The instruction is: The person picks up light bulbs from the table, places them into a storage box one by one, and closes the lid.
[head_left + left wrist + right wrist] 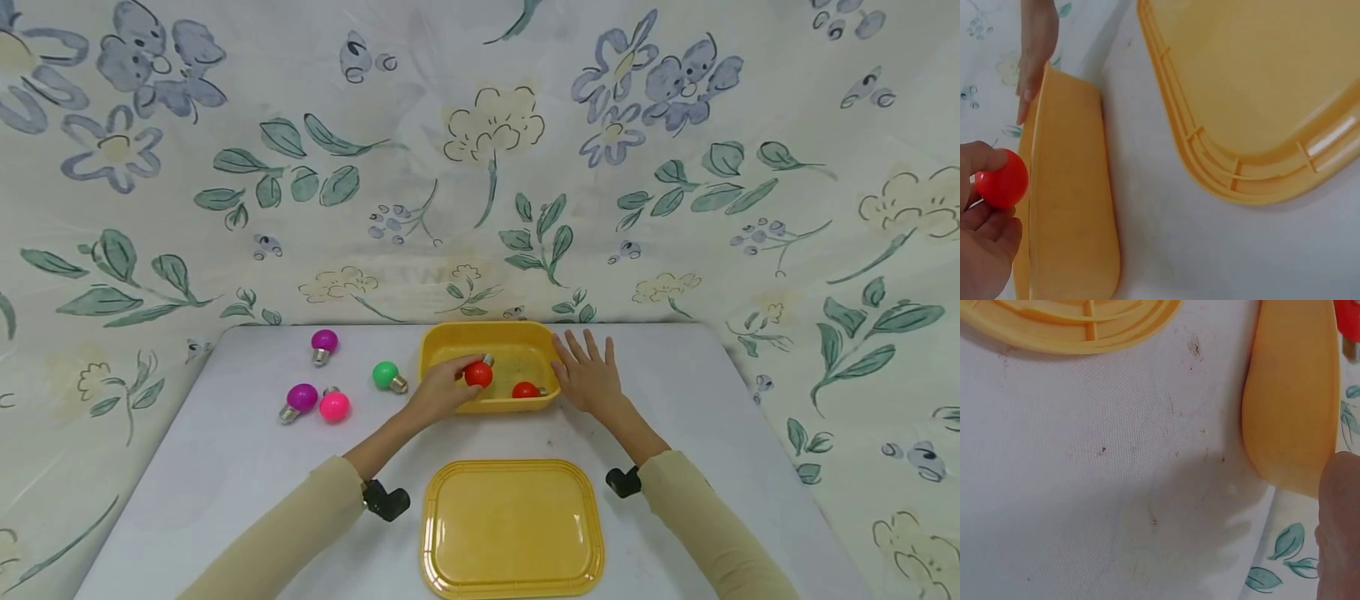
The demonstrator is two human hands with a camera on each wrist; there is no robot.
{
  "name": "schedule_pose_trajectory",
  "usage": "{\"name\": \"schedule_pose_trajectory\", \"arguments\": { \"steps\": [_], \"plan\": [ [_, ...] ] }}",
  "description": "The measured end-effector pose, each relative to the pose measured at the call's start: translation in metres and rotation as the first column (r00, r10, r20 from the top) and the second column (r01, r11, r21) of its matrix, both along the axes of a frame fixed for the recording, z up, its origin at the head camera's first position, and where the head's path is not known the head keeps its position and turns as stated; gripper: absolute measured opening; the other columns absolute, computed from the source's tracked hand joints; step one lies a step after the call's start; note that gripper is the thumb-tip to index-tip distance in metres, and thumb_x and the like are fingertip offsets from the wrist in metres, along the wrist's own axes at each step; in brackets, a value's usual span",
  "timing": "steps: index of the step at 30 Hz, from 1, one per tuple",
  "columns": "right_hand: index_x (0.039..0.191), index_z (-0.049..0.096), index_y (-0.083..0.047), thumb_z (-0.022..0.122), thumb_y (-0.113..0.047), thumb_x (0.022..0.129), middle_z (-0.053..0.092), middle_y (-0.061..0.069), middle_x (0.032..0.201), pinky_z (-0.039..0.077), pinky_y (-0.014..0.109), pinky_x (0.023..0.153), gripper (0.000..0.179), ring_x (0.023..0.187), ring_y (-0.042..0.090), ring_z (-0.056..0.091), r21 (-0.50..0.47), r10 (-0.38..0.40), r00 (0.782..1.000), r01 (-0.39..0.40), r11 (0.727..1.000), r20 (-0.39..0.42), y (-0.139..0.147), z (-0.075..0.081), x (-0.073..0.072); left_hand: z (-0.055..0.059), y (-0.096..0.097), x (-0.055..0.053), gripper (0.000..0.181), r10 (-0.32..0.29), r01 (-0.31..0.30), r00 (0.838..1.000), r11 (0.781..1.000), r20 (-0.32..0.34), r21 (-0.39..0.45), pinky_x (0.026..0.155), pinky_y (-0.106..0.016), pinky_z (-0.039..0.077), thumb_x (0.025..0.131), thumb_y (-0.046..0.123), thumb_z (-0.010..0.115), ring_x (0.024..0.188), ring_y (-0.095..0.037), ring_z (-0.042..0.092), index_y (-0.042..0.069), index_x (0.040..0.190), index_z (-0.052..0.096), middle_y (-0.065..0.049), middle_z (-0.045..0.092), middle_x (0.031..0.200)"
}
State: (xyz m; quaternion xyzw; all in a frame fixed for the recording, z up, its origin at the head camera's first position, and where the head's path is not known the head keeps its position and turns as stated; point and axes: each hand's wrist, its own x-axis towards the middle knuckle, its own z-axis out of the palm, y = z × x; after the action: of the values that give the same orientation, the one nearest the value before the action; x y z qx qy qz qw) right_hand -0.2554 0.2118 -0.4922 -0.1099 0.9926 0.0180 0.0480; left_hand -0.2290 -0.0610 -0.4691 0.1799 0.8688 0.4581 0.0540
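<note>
Head view: I see the left hand (438, 388) pinching a red bulb (477, 375) over the yellow box (487, 407), a second red bulb (525, 390) inside | left wrist view: box wall hides that one, held bulb's metal base unseen | right wrist view crops the right hand (588, 377); head view shows its fingers spread at the box's end

From my head camera I look forward and down at the whole yellow rounded-rectangular plastic box (495, 406). My wrist views sit much nearer, before its left and right ends, both turned sideways, sharing its near wall and parts of the flat yellow plastic lid (513, 529) in front.
</note>
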Motion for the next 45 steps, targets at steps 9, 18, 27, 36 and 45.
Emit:
{"name": "schedule_pose_trajectory", "arguments": {
  "steps": [9,18,27,36,45],
  "plan": [
    [0.162,0.012,-0.019,0.027,-0.045,0.108,0.014,0.009,0.165,-0.003,0.063,0.116,0.061,0.151,0.038,0.005,0.008,-0.003,1.0,0.003,1.0,-0.008,0.001,0.0,0.001,-0.003,0.016,-0.014,0.048,-0.032,0.034,0.999,0.998,0.037,-0.06,0.098,-0.044,0.051,0.092,0.007,0.069,0.114,-0.031,0.058,0.001,0.138,0.058,-0.017,0.061,0.133],
    [0.162,0.012,-0.02,0.024,-0.045,0.108,0.015,0.008,0.165,-0.004,0.063,0.116,0.06,0.151,0.037,0.005,0.009,-0.006,1.0,0.006,1.0,-0.007,0.001,-0.002,0.0,-0.014,0.028,-0.029,0.046,-0.074,0.08,0.993,0.995,0.095,-0.059,0.099,-0.041,0.05,0.091,0.003,0.068,0.118,-0.031,0.057,0.001,0.137,0.059,-0.016,0.059,0.135],
    [0.162,0.012,-0.021,0.023,-0.045,0.109,0.015,0.008,0.165,-0.003,0.063,0.116,0.059,0.151,0.037,0.005,0.003,-0.01,1.0,0.01,1.0,-0.009,0.0,-0.002,-0.001,-0.023,0.04,-0.042,0.046,-0.07,0.086,0.991,0.986,0.118,-0.141,0.098,-0.041,0.049,0.092,0.005,0.068,0.109,-0.029,0.056,0.002,0.137,0.059,-0.016,0.061,0.131],
    [0.162,0.011,-0.021,0.022,-0.044,0.109,0.015,0.008,0.165,-0.009,0.061,0.115,0.059,0.151,0.037,0.004,-0.014,-0.01,1.0,0.01,1.0,0.002,0.001,-0.003,-0.003,-0.025,0.05,-0.044,0.046,-0.076,0.103,0.987,0.977,0.142,-0.189,0.099,-0.042,0.048,0.091,0.001,0.067,0.11,-0.03,0.056,0.002,0.137,0.059,-0.016,0.062,0.129],
    [0.162,0.012,-0.021,0.022,-0.045,0.109,0.016,0.008,0.165,-0.006,0.062,0.116,0.059,0.151,0.037,0.005,-0.013,-0.012,1.0,0.011,1.0,-0.003,0.002,-0.004,-0.003,-0.025,0.053,-0.045,0.047,-0.076,0.11,0.983,0.974,0.17,-0.199,0.102,-0.043,0.047,0.092,0.001,0.067,0.113,-0.031,0.056,0.002,0.139,0.057,-0.017,0.061,0.131]
  ]
}}
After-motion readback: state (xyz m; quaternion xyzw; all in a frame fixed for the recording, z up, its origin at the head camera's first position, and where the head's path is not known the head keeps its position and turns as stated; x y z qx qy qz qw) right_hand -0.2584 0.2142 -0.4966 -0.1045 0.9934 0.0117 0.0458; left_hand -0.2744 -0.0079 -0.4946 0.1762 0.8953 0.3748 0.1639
